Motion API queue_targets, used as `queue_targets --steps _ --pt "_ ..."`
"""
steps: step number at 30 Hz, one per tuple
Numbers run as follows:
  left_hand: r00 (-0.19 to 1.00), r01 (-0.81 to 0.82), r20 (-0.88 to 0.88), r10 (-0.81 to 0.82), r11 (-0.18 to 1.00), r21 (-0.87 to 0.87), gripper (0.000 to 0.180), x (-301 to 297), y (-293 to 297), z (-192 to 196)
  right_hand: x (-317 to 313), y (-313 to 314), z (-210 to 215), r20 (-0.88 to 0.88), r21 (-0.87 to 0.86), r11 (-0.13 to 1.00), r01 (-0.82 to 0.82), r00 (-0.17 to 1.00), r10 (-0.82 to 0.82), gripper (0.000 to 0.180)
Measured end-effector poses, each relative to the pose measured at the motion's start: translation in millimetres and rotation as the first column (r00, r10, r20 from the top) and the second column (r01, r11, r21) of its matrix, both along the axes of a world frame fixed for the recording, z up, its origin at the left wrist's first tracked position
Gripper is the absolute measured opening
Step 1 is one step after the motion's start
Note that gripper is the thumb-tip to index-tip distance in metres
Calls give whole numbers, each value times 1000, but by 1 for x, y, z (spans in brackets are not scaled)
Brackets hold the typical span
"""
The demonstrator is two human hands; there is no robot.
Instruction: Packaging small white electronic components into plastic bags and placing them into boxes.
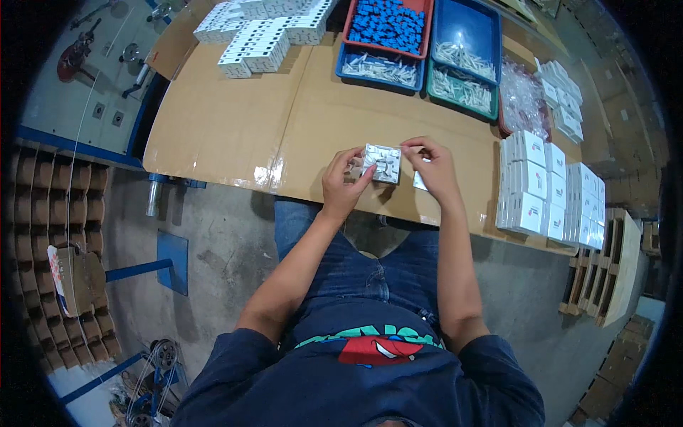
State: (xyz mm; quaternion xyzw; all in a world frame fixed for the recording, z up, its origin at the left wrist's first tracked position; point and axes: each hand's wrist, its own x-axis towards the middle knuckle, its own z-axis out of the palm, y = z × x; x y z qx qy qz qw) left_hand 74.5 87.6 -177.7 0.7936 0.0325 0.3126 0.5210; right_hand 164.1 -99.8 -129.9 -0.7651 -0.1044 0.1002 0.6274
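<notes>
A small white square box (pixel 383 164) is held at its left side by my left hand (pixel 343 179), with the thumb across its front. Small pale parts show in the box, too small to name. At the box's upper right corner, my right hand (pixel 434 165) has its fingers bent into a pinch. What the pinch holds, if anything, I cannot make out. Partly hidden under my right hand, a flat white piece (pixel 419 181) lies on the cardboard-covered table (pixel 235 121).
At the back stand a red tray (pixel 344 35) of blue parts and blue and green trays (pixel 467 110) of white pieces. Stacked white boxes (pixel 252 53) sit back left, more white boxes (pixel 530 188) at right. Beside those lies a heap of clear plastic bags (pixel 523 96).
</notes>
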Motion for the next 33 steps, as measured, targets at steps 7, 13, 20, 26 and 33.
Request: queue_targets --steps 7,13,20,26,33 --pt "997 51 64 -50 999 -10 42 -7 -10 -7 -21 18 -3 156 -186 953 -240 950 269 17" --pt "998 61 11 -61 998 -7 39 -4 -12 -7 -18 6 -10 67 -56 989 -138 988 142 19" --pt "981 -171 -161 109 875 -452 32 10 17 -39 29 -32 -34 157 -304 951 54 988 -6 21" --pt "981 -144 -177 78 908 -394 31 16 10 -41 130 -91 -39 395 -488 746 453 877 -274 21" --pt "971 -166 -209 119 959 -228 33 16 8 -43 219 -114 -47 497 -721 478 501 855 -146 18"
